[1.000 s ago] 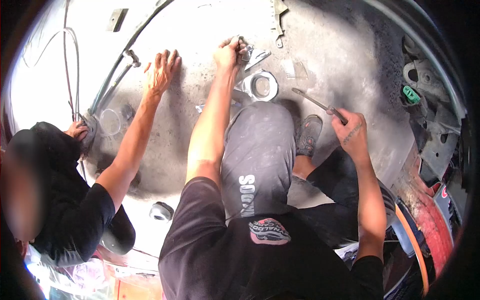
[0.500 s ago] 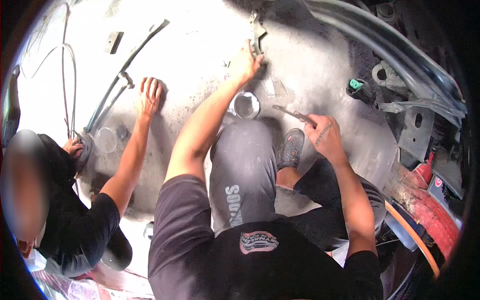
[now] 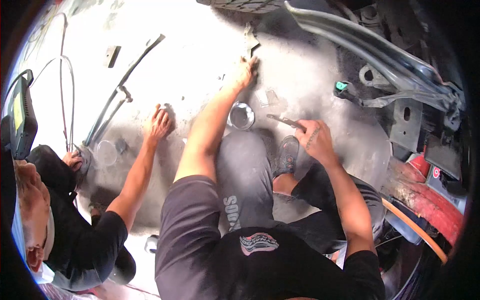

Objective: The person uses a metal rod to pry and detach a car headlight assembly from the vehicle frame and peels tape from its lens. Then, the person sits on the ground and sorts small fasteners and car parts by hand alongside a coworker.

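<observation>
My left hand reaches forward over the floor, its fingers apart at the near end of a notched metal bracket. Glare hides whether the fingertips touch it. My right hand is closed around a narrow, flat metal tool, which points left above the floor. Between my arms stands an open round container with a shiny rim, just beyond my knee. A thin clear piece lies beside it.
At left a co-worker's hand rests on the floor, near a long dark strip and a clear cup. Car metalwork crowds the right, with a green connector and an orange hose. A tyre shows at the top.
The view has tilted, so the scene sits lower. My left hand has drawn back slightly from the bracket. The co-worker's hand has shifted right. My right hand still holds the flat tool.
</observation>
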